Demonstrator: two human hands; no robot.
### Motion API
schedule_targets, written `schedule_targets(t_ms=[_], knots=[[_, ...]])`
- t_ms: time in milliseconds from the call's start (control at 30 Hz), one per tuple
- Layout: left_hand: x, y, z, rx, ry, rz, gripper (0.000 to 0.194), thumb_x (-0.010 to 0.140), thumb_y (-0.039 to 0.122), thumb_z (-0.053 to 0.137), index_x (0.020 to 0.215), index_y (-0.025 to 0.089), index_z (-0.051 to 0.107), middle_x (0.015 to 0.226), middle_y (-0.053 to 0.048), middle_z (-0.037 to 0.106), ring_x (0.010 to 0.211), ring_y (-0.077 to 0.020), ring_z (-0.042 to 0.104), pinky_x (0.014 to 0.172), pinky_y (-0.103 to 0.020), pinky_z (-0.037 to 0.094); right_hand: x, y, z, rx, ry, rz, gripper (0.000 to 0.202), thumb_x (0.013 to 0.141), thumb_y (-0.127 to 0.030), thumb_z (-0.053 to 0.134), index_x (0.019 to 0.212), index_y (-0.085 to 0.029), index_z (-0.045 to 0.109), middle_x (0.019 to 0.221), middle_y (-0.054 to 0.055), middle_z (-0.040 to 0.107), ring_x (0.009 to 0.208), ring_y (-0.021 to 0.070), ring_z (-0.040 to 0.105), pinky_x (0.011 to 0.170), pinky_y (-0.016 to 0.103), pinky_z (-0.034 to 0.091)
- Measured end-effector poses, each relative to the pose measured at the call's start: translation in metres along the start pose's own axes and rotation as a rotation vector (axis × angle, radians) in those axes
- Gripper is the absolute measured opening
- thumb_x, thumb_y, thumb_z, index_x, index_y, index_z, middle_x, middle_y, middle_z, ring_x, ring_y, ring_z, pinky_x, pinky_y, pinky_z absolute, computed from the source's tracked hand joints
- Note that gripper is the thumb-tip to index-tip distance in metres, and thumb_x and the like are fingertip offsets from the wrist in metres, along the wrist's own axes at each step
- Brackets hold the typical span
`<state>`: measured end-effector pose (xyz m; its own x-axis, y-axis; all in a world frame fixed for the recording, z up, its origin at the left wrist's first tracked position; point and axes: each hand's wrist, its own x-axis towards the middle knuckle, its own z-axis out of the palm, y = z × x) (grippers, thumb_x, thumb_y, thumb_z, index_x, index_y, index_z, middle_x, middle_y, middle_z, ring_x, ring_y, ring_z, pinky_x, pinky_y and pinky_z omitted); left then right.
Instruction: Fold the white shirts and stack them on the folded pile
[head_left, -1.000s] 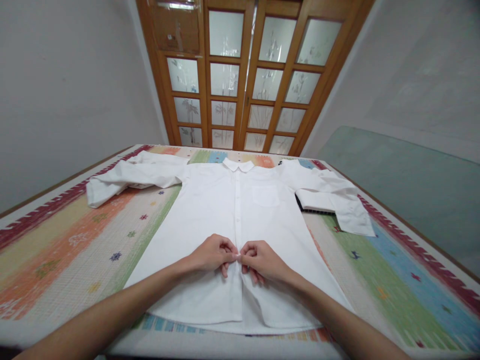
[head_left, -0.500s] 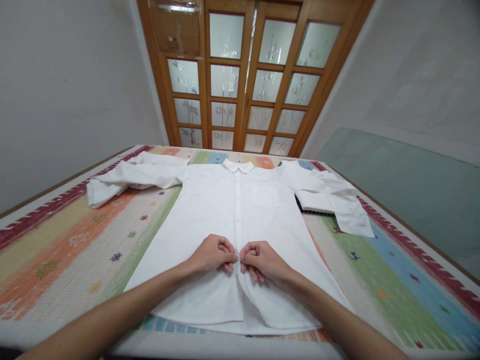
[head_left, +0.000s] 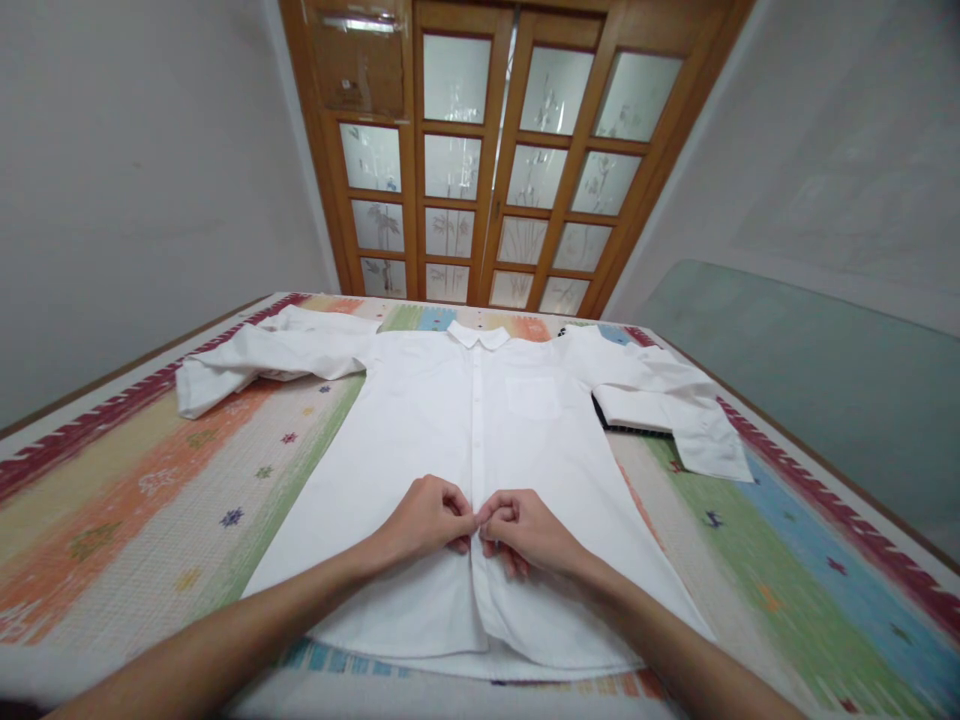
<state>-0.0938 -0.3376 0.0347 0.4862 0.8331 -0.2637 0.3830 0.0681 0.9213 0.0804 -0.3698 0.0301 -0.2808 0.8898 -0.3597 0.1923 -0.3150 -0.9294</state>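
A white long-sleeved shirt (head_left: 420,420) lies front side up, its collar at the far side and its hem toward me. Down its middle runs the button placket, joined above my hands and parted below them. My left hand (head_left: 429,515) pinches the placket edge from the left, fingers curled. From the right, my right hand (head_left: 525,528) pinches the same spot, its thumb and forefinger meeting the left fingertips. Any button between the fingertips is hidden.
The shirt rests on a bed with a striped, patterned cover (head_left: 247,470). A dark-edged object (head_left: 637,431) shows under the right sleeve. Behind stand wooden doors with glass panes (head_left: 454,165). A pale green headboard-like panel (head_left: 795,370) is at the right.
My hands stay at the same place on the placket, with fingertips pressed closer together. The loose placket edge below them hangs slightly differently. The view has shifted a little.
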Motion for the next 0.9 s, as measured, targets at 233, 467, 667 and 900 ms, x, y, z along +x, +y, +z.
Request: schedule_targets(t_ms=[233,467,667,900], knots=[[-0.003,0.007,-0.002,0.153,-0.003,0.054,0.017,0.069,0.028,0.058,0.068,0.012,0.066,0.055,-0.003,0.068,0.057,-0.0169,0.066,0.052,-0.021,0.045,0.002,0.005,-0.001,0.063,-0.047,-0.018,0.029,0.068,-0.040,0.064,0.079,-0.014,0.056,0.057,0.000,0.064,0.032,0.0082,0.050,0.028,0.016,0.033],[-0.003,0.006,0.001,0.102,0.002,0.064,0.008,0.067,0.020,0.054,0.064,0.015,0.059,0.051,-0.001,0.066,0.052,-0.0157,0.065,0.050,-0.020,0.046,0.004,0.010,-0.001,-0.071,0.008,-0.056,0.030,0.072,-0.043,0.063,0.077,-0.014,0.055,0.056,-0.001,0.062,0.034,0.0103,0.054,0.029,0.017,0.037],[0.002,-0.003,0.003,0.005,-0.010,0.086,0.006,0.066,0.017,0.053,0.060,0.017,0.053,0.045,0.001,0.062,0.043,-0.0136,0.060,0.042,-0.020,0.043,0.001,0.009,0.000,-0.177,0.060,-0.131,0.025,0.079,-0.040,0.057,0.079,-0.016,0.055,0.059,-0.002,0.062,0.033,0.0095,0.053,0.028,0.017,0.034],[0.006,-0.003,0.000,-0.056,-0.034,0.039,0.006,0.064,0.014,0.055,0.058,0.016,0.054,0.043,0.003,0.059,0.037,-0.0108,0.056,0.038,-0.018,0.040,0.001,0.009,0.000,-0.186,0.079,-0.181,0.012,0.078,-0.029,0.054,0.076,-0.017,0.053,0.054,-0.004,0.058,0.030,0.0069,0.046,0.028,0.015,0.029]])
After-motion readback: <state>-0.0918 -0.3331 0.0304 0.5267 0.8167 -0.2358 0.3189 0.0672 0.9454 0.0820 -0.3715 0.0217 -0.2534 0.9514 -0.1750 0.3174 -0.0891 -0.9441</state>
